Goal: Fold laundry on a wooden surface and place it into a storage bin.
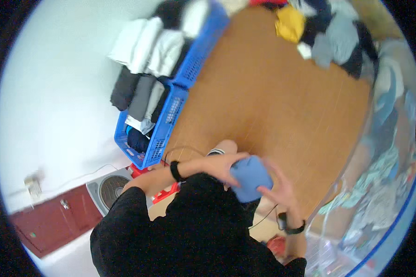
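A blue folded bundle, seemingly cloth (251,178), is held between my two hands in front of my black shirt. My left hand (223,168) grips its left side, the thumb lying along the lower edge. On the right side, my right hand (279,187) has its fingers spread around the bundle, with fingertips touching it. Each wrist wears a black band. Motion blur softens the bundle's edges and the fingers.
Two blue plastic baskets (166,126) of rolled and folded clothes stand along the wall at the left. Loose clothes (339,38) lie on the wooden floor (263,90) at the upper right. A grey fan (112,187) and clear plastic sheeting (353,194) flank me.
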The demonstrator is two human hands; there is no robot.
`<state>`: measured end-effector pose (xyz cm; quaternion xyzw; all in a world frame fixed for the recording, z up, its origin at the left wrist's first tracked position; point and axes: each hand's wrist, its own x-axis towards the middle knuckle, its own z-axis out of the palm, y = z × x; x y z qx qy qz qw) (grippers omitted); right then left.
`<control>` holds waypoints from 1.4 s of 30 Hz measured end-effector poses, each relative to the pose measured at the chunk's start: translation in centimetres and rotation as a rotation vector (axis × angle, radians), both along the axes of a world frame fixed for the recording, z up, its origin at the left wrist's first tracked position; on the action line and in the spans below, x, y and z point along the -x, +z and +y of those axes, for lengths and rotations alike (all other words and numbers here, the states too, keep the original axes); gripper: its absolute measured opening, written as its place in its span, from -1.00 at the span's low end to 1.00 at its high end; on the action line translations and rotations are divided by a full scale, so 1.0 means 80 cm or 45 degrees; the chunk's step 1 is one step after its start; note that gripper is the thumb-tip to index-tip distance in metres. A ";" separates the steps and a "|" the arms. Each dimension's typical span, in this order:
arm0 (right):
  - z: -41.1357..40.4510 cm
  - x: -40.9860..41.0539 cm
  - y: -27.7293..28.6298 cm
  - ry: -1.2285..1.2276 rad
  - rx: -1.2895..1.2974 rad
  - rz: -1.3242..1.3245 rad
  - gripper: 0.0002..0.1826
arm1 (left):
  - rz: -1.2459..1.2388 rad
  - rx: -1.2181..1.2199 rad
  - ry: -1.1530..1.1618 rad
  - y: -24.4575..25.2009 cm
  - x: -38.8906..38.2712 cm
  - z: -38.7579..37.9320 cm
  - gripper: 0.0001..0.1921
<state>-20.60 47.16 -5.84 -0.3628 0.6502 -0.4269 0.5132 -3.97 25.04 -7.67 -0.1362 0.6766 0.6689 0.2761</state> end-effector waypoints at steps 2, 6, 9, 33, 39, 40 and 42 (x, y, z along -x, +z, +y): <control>-0.002 0.002 0.034 0.149 -0.026 -0.049 -0.12 | 0.068 0.084 -0.010 0.070 0.003 0.001 0.00; -0.015 0.015 0.075 -0.007 -0.034 -0.453 -0.16 | 0.153 0.196 0.284 0.132 -0.005 0.009 -0.02; -0.035 0.034 0.100 0.004 0.013 -0.525 -0.17 | 0.130 0.165 0.489 0.152 0.001 0.011 -0.05; -0.149 0.069 0.121 -0.076 0.155 -0.659 -0.36 | 0.245 -0.257 1.000 0.191 0.015 -0.038 -0.12; -0.210 0.027 0.140 -0.224 0.224 -0.682 -0.39 | 0.407 -0.564 1.128 0.181 -0.022 -0.087 -0.17; -0.224 0.017 0.140 -0.237 0.203 -0.665 -0.37 | 0.406 -0.559 1.161 0.177 -0.031 -0.099 -0.18; -0.252 0.000 0.140 -0.272 0.177 -0.677 -0.38 | 0.441 -0.514 1.182 0.164 -0.043 -0.126 -0.21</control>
